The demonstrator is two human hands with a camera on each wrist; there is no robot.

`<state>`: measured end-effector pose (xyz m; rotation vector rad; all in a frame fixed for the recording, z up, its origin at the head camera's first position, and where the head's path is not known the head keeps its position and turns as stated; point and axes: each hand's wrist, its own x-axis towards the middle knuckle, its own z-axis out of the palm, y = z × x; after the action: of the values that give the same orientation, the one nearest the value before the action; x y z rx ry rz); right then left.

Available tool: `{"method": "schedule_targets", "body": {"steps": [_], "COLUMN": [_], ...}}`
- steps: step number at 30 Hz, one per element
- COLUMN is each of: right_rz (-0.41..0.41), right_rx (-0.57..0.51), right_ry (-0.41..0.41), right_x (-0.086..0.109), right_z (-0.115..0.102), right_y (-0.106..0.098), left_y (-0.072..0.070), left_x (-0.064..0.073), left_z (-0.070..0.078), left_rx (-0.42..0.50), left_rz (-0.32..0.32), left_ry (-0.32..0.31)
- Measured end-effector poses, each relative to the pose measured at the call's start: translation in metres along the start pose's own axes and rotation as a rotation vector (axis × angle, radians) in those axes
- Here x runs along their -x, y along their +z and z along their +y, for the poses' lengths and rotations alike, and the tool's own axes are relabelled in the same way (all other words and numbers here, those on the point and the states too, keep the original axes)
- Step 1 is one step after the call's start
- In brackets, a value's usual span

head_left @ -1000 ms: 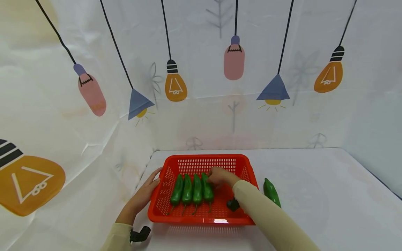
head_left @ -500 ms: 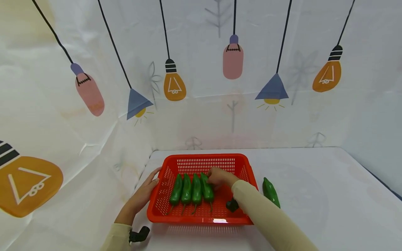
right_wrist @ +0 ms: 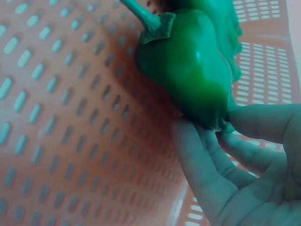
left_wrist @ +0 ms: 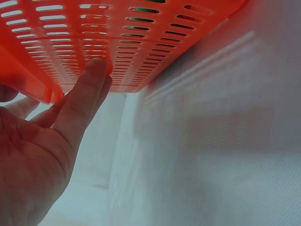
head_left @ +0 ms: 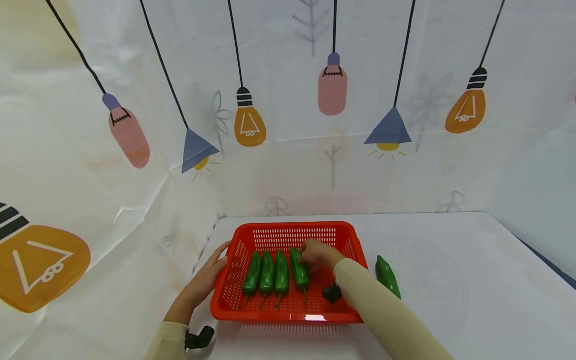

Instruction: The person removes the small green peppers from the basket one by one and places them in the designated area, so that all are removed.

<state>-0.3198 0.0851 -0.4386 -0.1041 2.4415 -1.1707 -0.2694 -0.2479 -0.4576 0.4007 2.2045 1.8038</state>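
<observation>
A red slotted plastic basket (head_left: 294, 316) stands on the white table with several green chili peppers (head_left: 267, 275) side by side inside, stems toward me. My right hand (head_left: 318, 253) reaches into it and pinches the far tip of the rightmost green chili pepper (head_left: 300, 272) between thumb and fingers. In the right wrist view that pepper (right_wrist: 193, 66) shows its stem end, and the fingertips (right_wrist: 188, 136) meet its tip. On the left, my left hand (head_left: 204, 277) touches the basket's side with mostly straight fingers; its thumb (left_wrist: 84, 94) lies against the outer slotted wall.
Another green chili pepper (head_left: 387, 276) lies on the white table (head_left: 454, 280) just right of the basket, partly hidden by my right sleeve (head_left: 382, 310). A printed white sheet (head_left: 288, 170) hangs behind the table and along its left side.
The rightmost pepper in the basket has shifted slightly right with my right hand, leaving a wider gap beside its neighbour. My left hand stays at the basket's side.
</observation>
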Motion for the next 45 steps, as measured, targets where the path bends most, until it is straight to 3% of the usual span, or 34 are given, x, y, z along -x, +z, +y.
{"method": "schedule_targets", "body": {"steps": [4,21,45], "right_rz": [-0.005,-0.002,0.017], "right_rx": [-0.001,-0.050,-0.127], "right_ry": [-0.007,-0.092,-0.102], "right_x": [-0.001,0.010,0.038], "right_z": [-0.001,-0.013,-0.017], "right_y": [-0.002,-0.014,-0.041], "left_y": [0.000,-0.001,0.000], "left_x": [-0.001,-0.001,0.001], "left_z": [-0.002,0.000,0.002], "left_rx": [0.002,-0.010,-0.029], "left_rz": [0.020,-0.009,-0.015], "left_ry": [-0.024,0.002,0.011]}}
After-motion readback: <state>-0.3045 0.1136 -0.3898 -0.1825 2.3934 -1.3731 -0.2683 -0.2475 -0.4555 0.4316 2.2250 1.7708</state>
